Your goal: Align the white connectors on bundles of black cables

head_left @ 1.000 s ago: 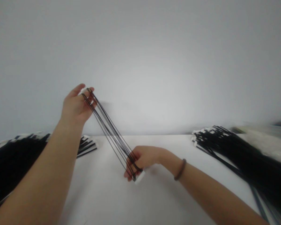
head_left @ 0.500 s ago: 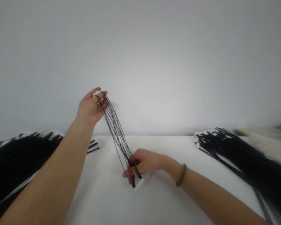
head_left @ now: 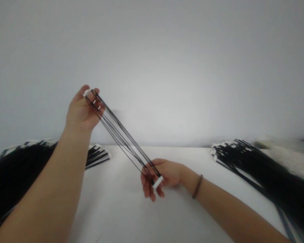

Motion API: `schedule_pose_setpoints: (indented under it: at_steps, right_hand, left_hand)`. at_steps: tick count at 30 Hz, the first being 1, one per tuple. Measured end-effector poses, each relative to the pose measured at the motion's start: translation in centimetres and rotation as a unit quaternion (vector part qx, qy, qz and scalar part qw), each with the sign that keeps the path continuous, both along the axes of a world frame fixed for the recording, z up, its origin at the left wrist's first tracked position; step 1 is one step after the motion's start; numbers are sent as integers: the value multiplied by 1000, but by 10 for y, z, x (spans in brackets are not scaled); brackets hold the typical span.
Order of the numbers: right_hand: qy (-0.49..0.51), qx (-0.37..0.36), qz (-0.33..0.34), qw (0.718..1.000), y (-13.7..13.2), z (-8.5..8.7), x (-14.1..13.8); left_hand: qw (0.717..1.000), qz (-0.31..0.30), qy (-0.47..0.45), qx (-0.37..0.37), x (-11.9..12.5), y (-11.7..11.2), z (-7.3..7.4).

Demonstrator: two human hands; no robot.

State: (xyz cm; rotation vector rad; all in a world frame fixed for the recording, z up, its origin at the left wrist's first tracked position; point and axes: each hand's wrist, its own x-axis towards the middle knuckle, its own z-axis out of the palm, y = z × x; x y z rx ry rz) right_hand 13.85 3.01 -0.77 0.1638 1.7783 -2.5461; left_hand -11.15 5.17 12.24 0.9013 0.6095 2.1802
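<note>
A wire harness of several thin black wires [head_left: 121,130] stretches slantwise between my two hands. My left hand [head_left: 83,106], raised in front of the wall, pinches its upper white connector [head_left: 87,92]. Small white pieces show among the wires by the left fingers. Low over the table, my right hand [head_left: 162,175] holds the harness near its lower end, the wires running across its loosely bent, parted fingers. The lower white connector [head_left: 157,182] shows in front of that palm. Exactly how the right fingers grip the wires is partly hidden.
Large bundles of black wires with white ends lie on the white table [head_left: 121,216]: a left bundle [head_left: 22,168], partly behind my left forearm, and a right bundle [head_left: 255,168]. A blurred pale heap [head_left: 291,155] is at the far right. A plain wall [head_left: 152,67] stands behind.
My left hand has moved left and slightly up, and the wires slant more and look straighter. My right hand has loosened and turned, its fingers now hanging apart; the lower connector has moved up and right.
</note>
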Motion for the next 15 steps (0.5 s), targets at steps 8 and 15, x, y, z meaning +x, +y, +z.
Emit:
schedule_pose_setpoints:
  at_steps: [8, 15]
  right_hand:
    - [-15, -144, 115, 983, 0, -2, -1]
    - [-40, -129, 126, 983, -11, 0, 1]
  left_hand:
    - [1000, -15, -8, 19, 2, -3, 2]
    - [998, -39, 7, 45, 11, -4, 2]
